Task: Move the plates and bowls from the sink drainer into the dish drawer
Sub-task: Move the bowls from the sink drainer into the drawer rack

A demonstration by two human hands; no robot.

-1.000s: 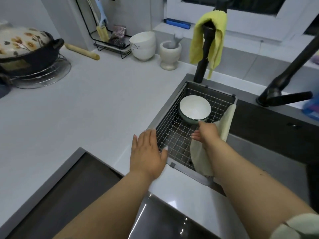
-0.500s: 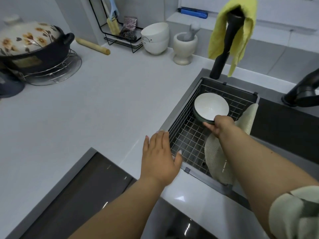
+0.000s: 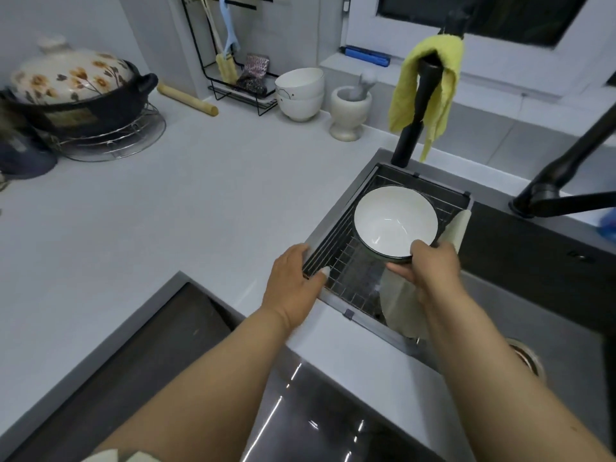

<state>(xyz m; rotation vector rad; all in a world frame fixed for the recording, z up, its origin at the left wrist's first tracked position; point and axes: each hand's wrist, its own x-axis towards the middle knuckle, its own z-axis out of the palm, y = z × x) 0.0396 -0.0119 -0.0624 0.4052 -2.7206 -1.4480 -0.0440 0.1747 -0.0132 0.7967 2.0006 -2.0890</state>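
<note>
A bowl point(image 3: 393, 220), white inside with a dark outside and rim, is tilted up over the wire sink drainer point(image 3: 353, 268). My right hand point(image 3: 430, 265) grips its near rim, thumb inside. A pale plate point(image 3: 398, 303) leans on edge against the drainer's right side, partly hidden behind my right hand and forearm. My left hand point(image 3: 293, 288) rests flat on the drainer's near left corner, fingers spread, holding nothing. The dish drawer point(image 3: 140, 355) is a dark opening below the counter edge at lower left.
Two black faucets point(image 3: 416, 118), point(image 3: 566, 181) stand behind the sink, one draped with a yellow cloth point(image 3: 433, 81). Stacked white bowls point(image 3: 300, 91), a mortar point(image 3: 350, 111), a rolling pin point(image 3: 186, 98) and a flowered pot point(image 3: 73, 88) on a wire rack sit on the white counter point(image 3: 166, 211).
My right hand has closed on the bowl's rim and lifted and tilted it off the drainer floor. My left hand has moved forward onto the drainer's corner. The camera has moved closer.
</note>
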